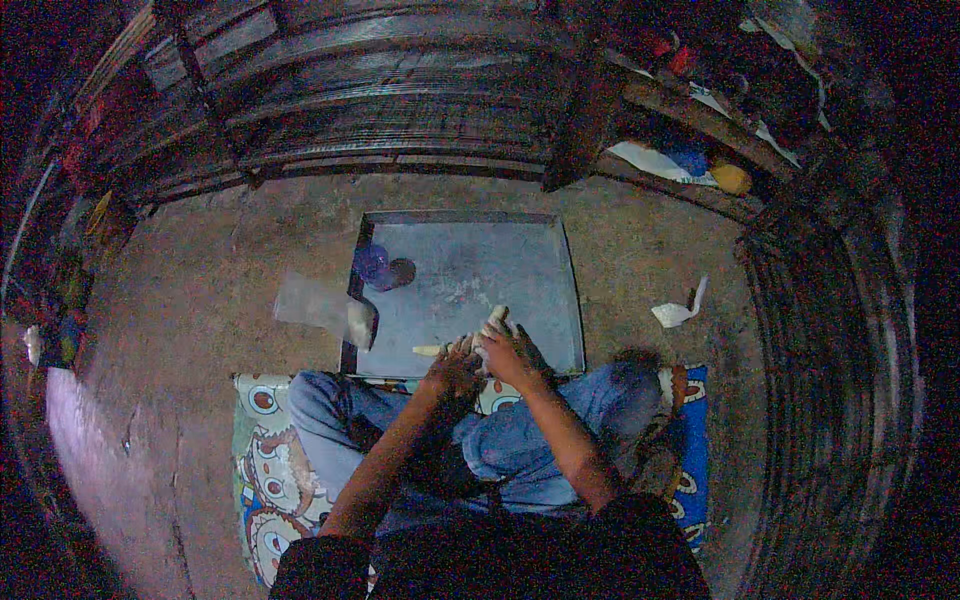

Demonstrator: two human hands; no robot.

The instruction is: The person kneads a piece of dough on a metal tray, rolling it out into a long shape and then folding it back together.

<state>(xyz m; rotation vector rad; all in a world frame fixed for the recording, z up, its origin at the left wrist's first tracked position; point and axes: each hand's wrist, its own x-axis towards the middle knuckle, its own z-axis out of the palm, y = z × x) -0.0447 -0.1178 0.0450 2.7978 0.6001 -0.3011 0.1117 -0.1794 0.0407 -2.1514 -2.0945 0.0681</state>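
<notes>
I sit cross-legged in blue trousers on a patterned mat (262,440), facing a square grey metal tray (520,270) on the earthen floor. My left hand (452,368) and my right hand (505,352) meet at the tray's near edge. Both are closed around a pale, soft lump of dough (494,322), which pokes up above the right hand's fingers. A thin pale strip (427,350) sticks out to the left of my left hand. A small purple cup (372,264) stands on the tray's far left part.
A clear plastic bag (320,305) with pale contents lies across the tray's left rim. A white scrap (680,310) lies on the floor to the right. Wooden slat walls curve round the back and right, with a shelf holding a yellow round object (732,178).
</notes>
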